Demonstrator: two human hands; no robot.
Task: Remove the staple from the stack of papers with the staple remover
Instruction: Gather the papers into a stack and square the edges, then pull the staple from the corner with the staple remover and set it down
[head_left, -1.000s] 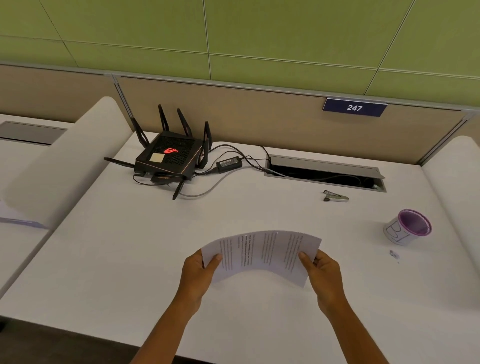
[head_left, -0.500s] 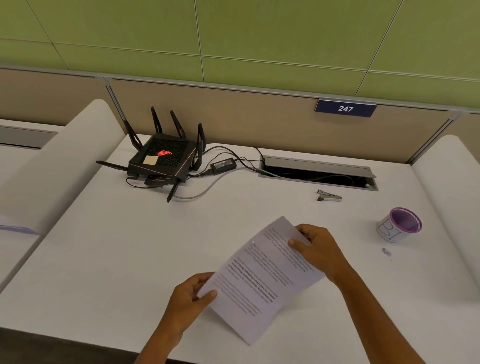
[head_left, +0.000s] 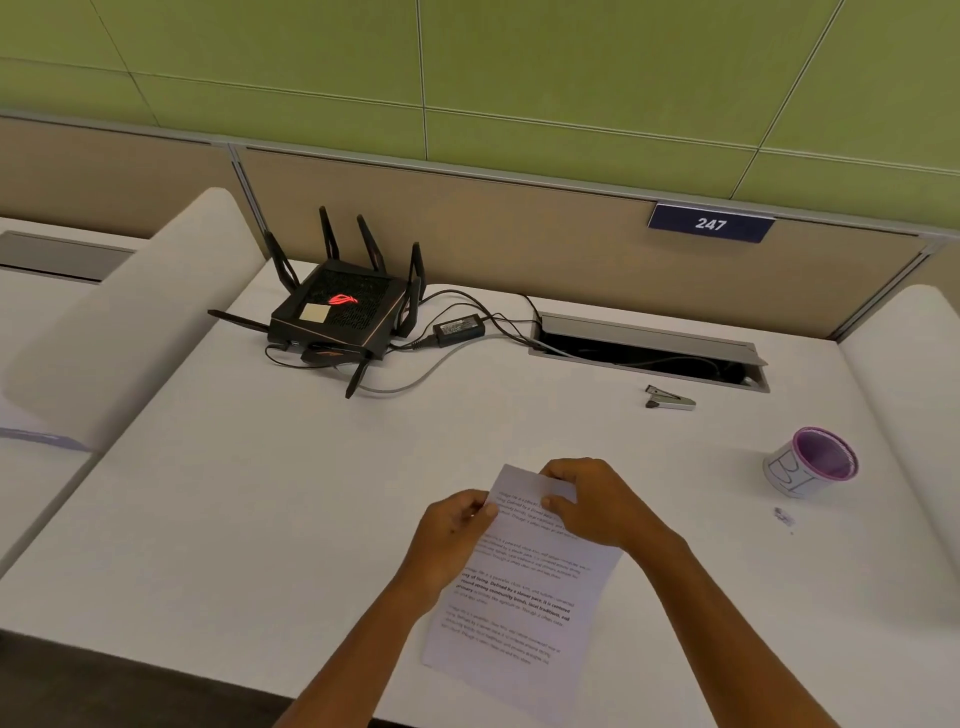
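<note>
A printed stack of papers lies lengthwise on the white desk, its top end pointing away from me. My left hand pinches its upper left edge. My right hand grips the top end, thumb on the sheet. The staple itself is too small to make out. A small metal staple remover rests on the desk farther back and to the right, apart from both hands.
A black router with antennas, a power brick and cables sit at the back left. An open cable tray is at the back. A purple-rimmed cup lies at the right, with small scraps beside it.
The papers were turned from sideways to lengthwise and lowered toward the desk. Both hands shifted from the sheet's ends to its top end, close together.
</note>
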